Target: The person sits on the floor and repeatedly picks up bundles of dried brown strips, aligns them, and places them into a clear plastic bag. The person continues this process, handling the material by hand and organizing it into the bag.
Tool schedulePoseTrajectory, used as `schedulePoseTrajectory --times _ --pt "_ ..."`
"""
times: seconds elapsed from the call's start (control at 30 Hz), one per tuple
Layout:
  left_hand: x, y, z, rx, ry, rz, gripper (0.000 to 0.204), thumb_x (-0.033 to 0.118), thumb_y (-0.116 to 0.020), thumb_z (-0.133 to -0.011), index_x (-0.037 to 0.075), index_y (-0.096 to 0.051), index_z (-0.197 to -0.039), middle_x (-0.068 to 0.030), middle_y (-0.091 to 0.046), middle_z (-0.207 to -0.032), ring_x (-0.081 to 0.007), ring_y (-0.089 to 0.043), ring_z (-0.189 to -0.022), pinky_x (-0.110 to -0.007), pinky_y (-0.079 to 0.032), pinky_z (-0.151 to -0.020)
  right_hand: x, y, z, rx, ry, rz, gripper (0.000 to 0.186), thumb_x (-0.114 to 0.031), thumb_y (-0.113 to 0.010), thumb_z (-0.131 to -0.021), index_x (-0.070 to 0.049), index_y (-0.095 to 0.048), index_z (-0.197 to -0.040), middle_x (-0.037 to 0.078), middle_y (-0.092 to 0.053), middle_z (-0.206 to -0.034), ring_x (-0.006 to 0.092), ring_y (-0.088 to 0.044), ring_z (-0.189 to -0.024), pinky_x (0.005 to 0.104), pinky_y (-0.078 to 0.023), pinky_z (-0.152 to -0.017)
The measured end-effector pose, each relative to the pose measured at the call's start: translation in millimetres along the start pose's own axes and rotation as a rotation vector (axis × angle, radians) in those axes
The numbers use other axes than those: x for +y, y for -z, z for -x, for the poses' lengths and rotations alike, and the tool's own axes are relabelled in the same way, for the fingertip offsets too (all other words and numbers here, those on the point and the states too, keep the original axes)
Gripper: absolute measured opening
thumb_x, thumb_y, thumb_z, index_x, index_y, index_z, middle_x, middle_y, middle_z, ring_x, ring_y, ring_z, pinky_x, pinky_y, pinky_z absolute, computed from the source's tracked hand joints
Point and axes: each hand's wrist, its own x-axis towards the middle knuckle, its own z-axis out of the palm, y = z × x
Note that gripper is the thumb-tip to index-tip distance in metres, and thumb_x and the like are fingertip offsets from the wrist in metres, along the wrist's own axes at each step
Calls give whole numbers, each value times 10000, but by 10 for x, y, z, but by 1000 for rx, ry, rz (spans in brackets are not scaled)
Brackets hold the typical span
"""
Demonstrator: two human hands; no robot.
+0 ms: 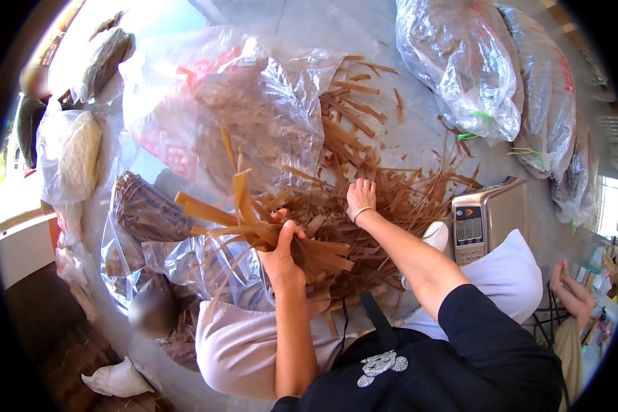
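Observation:
My left hand [283,257] is closed round a bunch of brown, flat, dry strips [244,206], whose ends fan out to both sides. To its right, my right hand [361,198], with a bracelet at the wrist, rests on the pile of brown dry strips [405,199]. Its fingers are curled down into the pile and seem to grip some strips; their tips are hidden. Beyond my hands lies a large clear plastic bag [254,89] with red print, its mouth toward the pile and more strips spilling from it.
A scale [487,213] with a keypad stands right of the pile by my knee. Tied, filled plastic bags [460,69] lie at the far right. Clear bags of dark strips [151,206] sit at the left. A white sack [118,379] is at the lower left.

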Motion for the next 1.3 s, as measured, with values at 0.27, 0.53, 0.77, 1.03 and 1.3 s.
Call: schedulePoseTrajectory --times 0.27,0.53,0.77,1.03,1.3 --pt "-65 -2 -18 -47 14 -129 316 -34 -683 -732 18 -551 -1014 -95 -600 -950 -145 -545 -626 -265 -450 -562 259 453 -89 -261 74 -594 278 -187 -538 -828 19 -513 -1013 92 -566 -691 224 -586 -592 369 -528 -586" --pt "49 -84 115 -91 122 -82 239 49 -662 -797 43 -545 -1005 -118 -630 -1023 -195 -618 -886 -283 -460 -729 -252 2264 908 -611 217 -970 288 -209 -455 -884 54 -412 -994 111 -577 -645 158 -581 -504 324 -496 -458" --pt "294 49 192 -100 145 30 372 24 -615 -816 -13 -495 -1167 -142 -613 -1021 -227 -604 -913 -352 -486 -828 -582 2368 1366 -478 502 -763 382 -265 -414 -885 91 -480 -1007 292 -592 -775 437 -584 -779 473 -466 -712" --pt "330 21 265 -48 260 -138 395 -32 -696 -692 -6 -547 -1056 -73 -626 -879 -182 -608 -730 -291 -508 -656 -363 2273 1071 62 360 -922 222 -181 -436 -900 -13 -543 -803 172 -587 -642 356 -593 -643 415 -446 -575" --pt "118 171 187 -3 212 -7 383 -59 -612 -737 17 -534 -1104 -77 -614 -991 -194 -590 -921 -307 -498 -779 -772 1785 1144 82 425 -911 93 -124 -464 -875 -38 -465 -910 191 -595 -756 375 -585 -734 447 -458 -636"
